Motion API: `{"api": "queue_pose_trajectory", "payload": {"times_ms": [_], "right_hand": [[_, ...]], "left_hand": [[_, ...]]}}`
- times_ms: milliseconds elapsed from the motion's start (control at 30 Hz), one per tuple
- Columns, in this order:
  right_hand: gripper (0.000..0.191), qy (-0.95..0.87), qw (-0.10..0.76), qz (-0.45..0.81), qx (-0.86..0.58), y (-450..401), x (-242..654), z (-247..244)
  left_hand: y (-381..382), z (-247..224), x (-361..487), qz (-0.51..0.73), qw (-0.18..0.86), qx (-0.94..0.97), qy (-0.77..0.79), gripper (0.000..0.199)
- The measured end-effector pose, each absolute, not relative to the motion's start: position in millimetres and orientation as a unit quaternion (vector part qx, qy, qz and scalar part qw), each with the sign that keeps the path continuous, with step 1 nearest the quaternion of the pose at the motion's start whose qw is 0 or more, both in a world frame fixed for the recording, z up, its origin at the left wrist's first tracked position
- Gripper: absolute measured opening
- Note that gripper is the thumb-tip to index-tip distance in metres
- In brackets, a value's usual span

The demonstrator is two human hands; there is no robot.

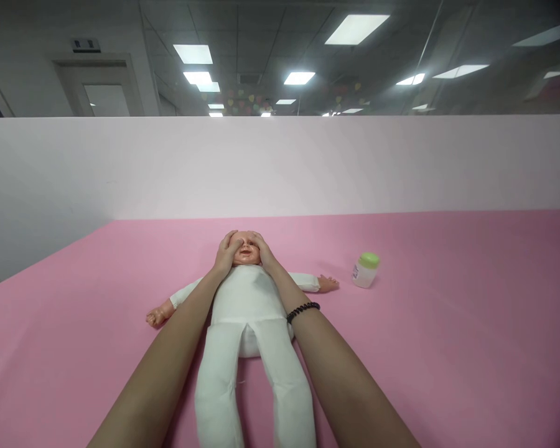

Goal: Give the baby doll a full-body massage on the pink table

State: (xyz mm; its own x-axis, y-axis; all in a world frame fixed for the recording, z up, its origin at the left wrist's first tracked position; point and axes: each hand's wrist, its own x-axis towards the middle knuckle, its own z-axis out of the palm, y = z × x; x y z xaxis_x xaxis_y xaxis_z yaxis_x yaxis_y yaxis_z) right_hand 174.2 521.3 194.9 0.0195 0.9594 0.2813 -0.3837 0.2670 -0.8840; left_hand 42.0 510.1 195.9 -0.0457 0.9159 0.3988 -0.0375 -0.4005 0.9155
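A baby doll (249,292) with a white cloth body lies on its back on the pink surface (424,348), its head at the far end and its legs toward me. My left hand (226,252) rests on the left side of the doll's head, fingers over the brow. On the other side of the head lies my right hand (262,249), its fingers reaching the forehead and eye. The doll's nose and mouth show between my hands. Both hands look spread along the head rather than closed around it. A black coiled band circles my right wrist.
A small clear jar (364,275) with a green lid (369,260) stands right of the doll's outstretched arm. A white partition (308,165) runs along the back and left edges of the pink surface.
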Motion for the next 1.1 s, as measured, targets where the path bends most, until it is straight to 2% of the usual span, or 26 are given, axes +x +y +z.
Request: {"api": "queue_pose_trajectory", "payload": {"times_ms": [233, 600, 1100], "right_hand": [[0.033, -0.475, 0.627, 0.536, -0.307, 515.1, 176.4, 195.4], [0.037, -0.468, 0.633, 0.542, -0.294, 516.0, 172.8, 192.9], [0.037, -0.418, 0.643, 0.58, -0.276, 527.3, 170.4, 189.4]], "left_hand": [[490.7, 212.2, 43.9, 0.607, 0.468, 0.524, 0.371, 0.051], [488.8, 218.9, 42.9, 0.6, 0.509, 0.494, 0.37, 0.053], [492.5, 219.9, 46.8, 0.615, 0.513, 0.468, 0.374, 0.036]]}}
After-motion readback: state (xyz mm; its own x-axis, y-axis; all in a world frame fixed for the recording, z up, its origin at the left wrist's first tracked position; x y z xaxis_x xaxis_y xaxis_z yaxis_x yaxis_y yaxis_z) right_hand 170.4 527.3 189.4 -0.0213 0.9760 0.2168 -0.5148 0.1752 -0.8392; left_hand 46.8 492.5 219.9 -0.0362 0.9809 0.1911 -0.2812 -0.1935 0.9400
